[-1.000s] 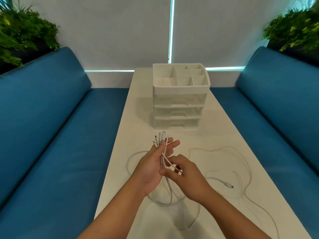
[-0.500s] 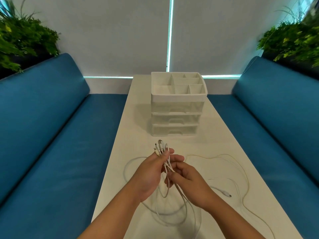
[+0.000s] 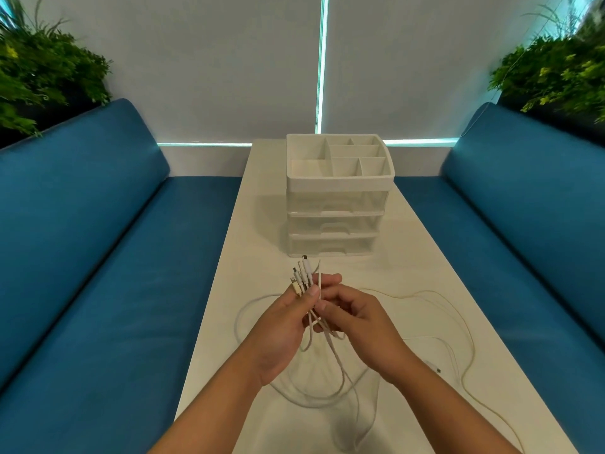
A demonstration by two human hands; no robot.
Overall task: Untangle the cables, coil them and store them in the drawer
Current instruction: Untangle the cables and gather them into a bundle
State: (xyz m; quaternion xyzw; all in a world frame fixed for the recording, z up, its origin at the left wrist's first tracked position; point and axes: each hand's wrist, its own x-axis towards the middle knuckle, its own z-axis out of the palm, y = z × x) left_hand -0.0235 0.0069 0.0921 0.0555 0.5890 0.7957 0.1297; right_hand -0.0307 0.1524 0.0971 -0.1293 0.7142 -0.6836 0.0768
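Several white cables (image 3: 327, 385) lie in loose tangled loops on the white table (image 3: 409, 276). My left hand (image 3: 281, 329) is shut on a bunch of their plug ends (image 3: 302, 276), which stick up above my fingers. Just to its right, my right hand (image 3: 357, 326) pinches the strands below the plugs. A white drawer unit (image 3: 337, 221) with three shut drawers and a divided top tray stands farther back on the table. One loose plug (image 3: 435, 368) rests on the table beside my right wrist.
Blue benches run along both sides of the table, left (image 3: 98, 273) and right (image 3: 523, 240). Green plants stand behind each backrest, at left (image 3: 42, 70) and right (image 3: 556, 70). A cable loop trails toward the table's right edge (image 3: 471, 339).
Both hands have closed in together on the bunch; my right fingers moved up toward the plug ends. The view has tilted down slightly.
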